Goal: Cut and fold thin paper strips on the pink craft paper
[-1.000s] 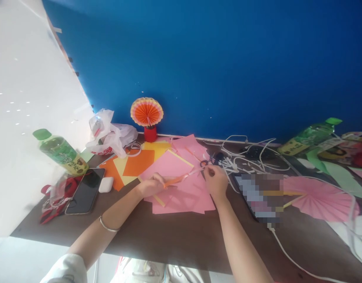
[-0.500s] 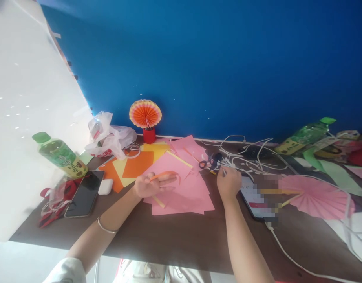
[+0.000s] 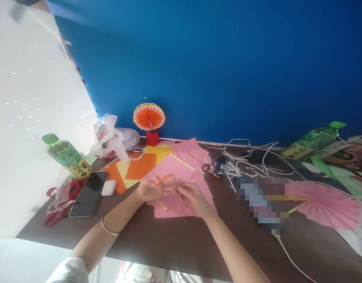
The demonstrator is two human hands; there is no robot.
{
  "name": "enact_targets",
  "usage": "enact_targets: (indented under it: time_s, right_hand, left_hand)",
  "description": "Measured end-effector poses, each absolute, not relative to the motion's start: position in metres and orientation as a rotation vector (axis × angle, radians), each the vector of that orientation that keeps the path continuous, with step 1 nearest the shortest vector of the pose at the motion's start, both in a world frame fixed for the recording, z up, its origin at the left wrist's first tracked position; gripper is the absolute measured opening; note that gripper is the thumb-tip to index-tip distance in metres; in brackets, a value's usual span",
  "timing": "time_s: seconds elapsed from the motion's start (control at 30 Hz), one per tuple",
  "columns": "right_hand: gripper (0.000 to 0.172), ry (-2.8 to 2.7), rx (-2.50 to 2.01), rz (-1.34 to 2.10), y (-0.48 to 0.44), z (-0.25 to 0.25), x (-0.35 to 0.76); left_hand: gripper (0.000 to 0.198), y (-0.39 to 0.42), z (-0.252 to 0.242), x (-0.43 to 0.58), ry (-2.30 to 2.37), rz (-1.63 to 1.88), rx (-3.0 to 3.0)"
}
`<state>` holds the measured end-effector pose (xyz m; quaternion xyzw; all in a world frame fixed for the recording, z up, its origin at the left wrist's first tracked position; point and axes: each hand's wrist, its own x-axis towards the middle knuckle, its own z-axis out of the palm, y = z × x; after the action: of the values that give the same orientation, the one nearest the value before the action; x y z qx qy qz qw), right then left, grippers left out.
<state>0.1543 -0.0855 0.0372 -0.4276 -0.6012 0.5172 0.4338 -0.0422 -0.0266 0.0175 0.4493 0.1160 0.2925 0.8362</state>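
Observation:
My left hand (image 3: 153,189) is turned palm up over the pink paper sheets (image 3: 166,212). A narrow orange paper strip (image 3: 163,179) is held in it by the thumb, lying along the stretched fingers. Fingers pinched together, my right hand (image 3: 191,195) meets the left fingertips. Whatever sits in that pinch is too small to make out. Beneath the left hand, a pale yellow strip (image 3: 161,204) rests on the pink paper, and another yellow strip (image 3: 182,161) lies farther back.
Orange sheets (image 3: 141,166), scissors (image 3: 207,168) and white cables (image 3: 242,159) lie behind. An orange paper rosette (image 3: 149,117) stands on a red base. Left are a phone (image 3: 89,194), white case (image 3: 108,188) and bottle (image 3: 67,157); right, a pink pleated fan (image 3: 325,204).
My right hand has moved left from beside the scissors and cables to the left fingertips. The left hand still holds the orange strip. The whole view has shifted slightly.

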Motion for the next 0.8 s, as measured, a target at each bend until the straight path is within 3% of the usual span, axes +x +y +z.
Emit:
enact_targets:
  time_s: [0.23, 0.43, 0.53, 0.67, 0.8]
  right_hand:
    - [0.023, -1.106, -0.917, 1.54, -0.085, 0.03, 0.14]
    - [0.039, -0.794, -0.911, 1.818, -0.083, 0.034, 0.145]
    - [0.035, -0.687, -0.869, 1.781, -0.08, 0.037, 0.146]
    - [0.011, -0.391, -0.875, 1.622, -0.077, 0.034, 0.146]
    - [0.019, -0.295, -0.805, 1.503, -0.075, 0.031, 0.149]
  left_hand:
    - [0.024, -0.029, 0.013, -0.042, 0.226, 0.596, 0.948]
    - [0.023, -0.041, 0.019, -0.033, 0.231, 0.461, 1.02]
    - [0.018, -0.043, 0.023, -0.031, 0.207, 0.389, 0.959]
    - [0.012, -0.043, 0.022, -0.029, 0.149, 0.343, 0.916]
    - [0.01, -0.043, 0.02, -0.026, 0.116, 0.358, 0.908]
